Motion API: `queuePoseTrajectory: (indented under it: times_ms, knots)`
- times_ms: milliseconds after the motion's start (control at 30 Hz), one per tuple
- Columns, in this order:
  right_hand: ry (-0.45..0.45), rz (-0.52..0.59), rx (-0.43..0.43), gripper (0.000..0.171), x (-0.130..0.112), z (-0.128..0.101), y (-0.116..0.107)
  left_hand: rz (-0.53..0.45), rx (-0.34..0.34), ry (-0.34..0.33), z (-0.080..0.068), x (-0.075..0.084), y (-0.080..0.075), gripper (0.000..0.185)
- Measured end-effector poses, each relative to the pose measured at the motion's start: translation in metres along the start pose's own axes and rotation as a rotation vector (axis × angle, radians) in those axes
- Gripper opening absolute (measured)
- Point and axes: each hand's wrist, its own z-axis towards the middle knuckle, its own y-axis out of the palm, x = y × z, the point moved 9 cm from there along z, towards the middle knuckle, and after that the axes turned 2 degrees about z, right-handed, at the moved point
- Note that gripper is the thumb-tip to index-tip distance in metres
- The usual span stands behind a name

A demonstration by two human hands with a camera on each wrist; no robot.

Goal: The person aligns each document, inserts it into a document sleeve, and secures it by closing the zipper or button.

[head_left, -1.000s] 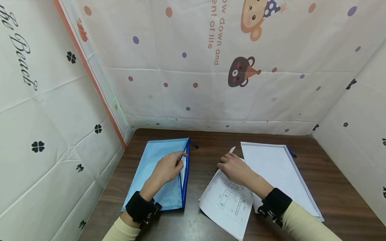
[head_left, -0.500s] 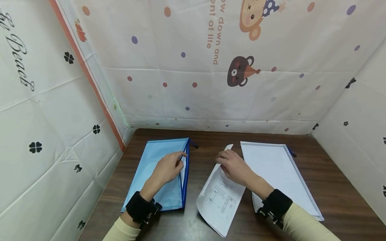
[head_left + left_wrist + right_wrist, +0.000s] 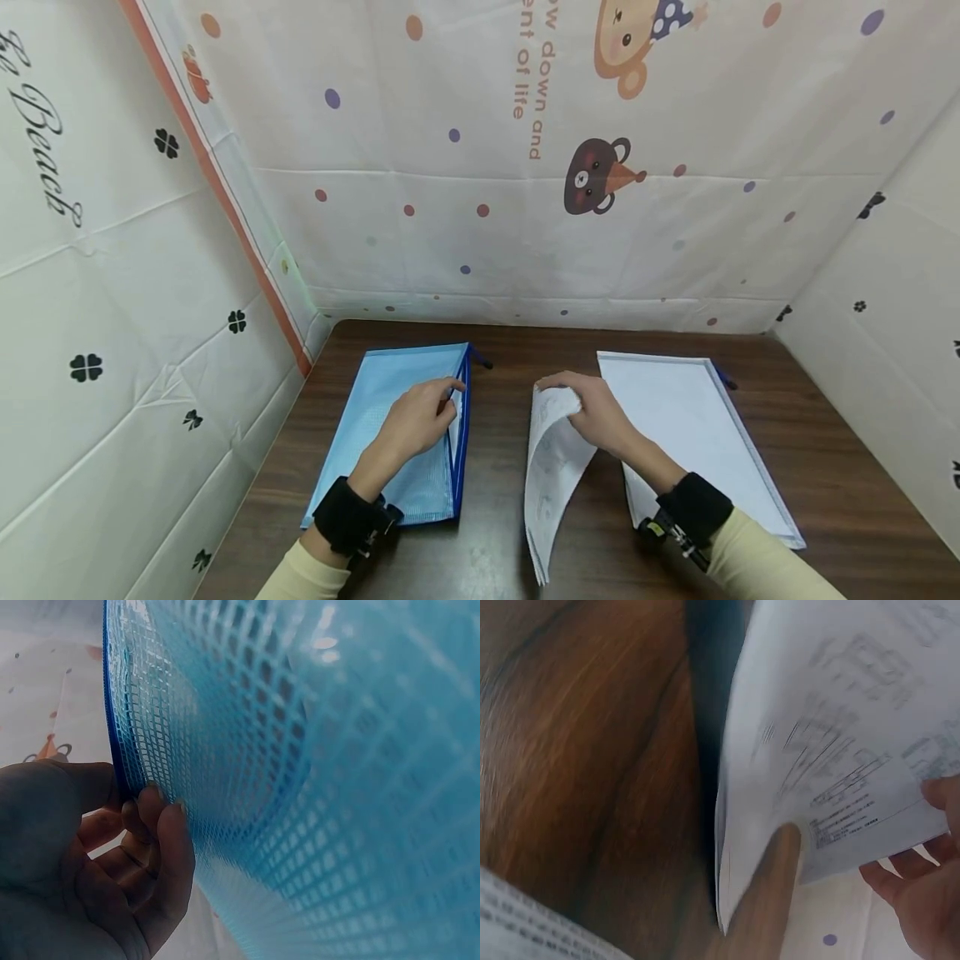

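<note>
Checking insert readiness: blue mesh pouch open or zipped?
Open: left hand lifts the blue mesh pouch's top layer along its zipper edge.

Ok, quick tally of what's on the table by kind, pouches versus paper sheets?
Zip pouches: 2, the blue mesh pouch gripped at its open edge by the left hand, and the white pouch lying flat.
Paper sheets: 1 bundle of printed drawings, lifted by the right hand; the sheet count cannot be told.
Total: 3.
</note>
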Motion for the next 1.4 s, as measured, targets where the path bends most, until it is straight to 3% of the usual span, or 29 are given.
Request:
queuePoseTrajectory:
  times_ms: [100,267,533,733,1033,1400]
  knots:
    - [0.075,0.081,0.043,0.022,0.008,-0.001,-0.007,-0.005,0.000,0.002,0.000,0.000,0.000,0.031]
    - [0.222,0.175,0.123,0.028,0.021,-0.006,-0.018,-0.018,-0.002,0.010,0.000,0.000,0.000,0.031]
    - [0.360,0.439,0.100,0.041,0.035,-0.011,-0.015,-0.020,0.010,-0.013,0.001,0.000,-0.001,0.032]
    - [0.429,0.481,0.141,0.041,0.043,-0.018,-0.018,-0.031,0.001,-0.046,0.003,-0.003,0.000,0.036]
    - [0.451,0.501,0.247,0.040,0.049,-0.028,-0.032,-0.013,-0.005,-0.064,0.005,-0.005,0.002,0.041]
    - [0.456,0.592,0.256,0.046,0.048,-0.029,-0.040,-0.009,0.005,-0.050,0.005,-0.003,0.001,0.040]
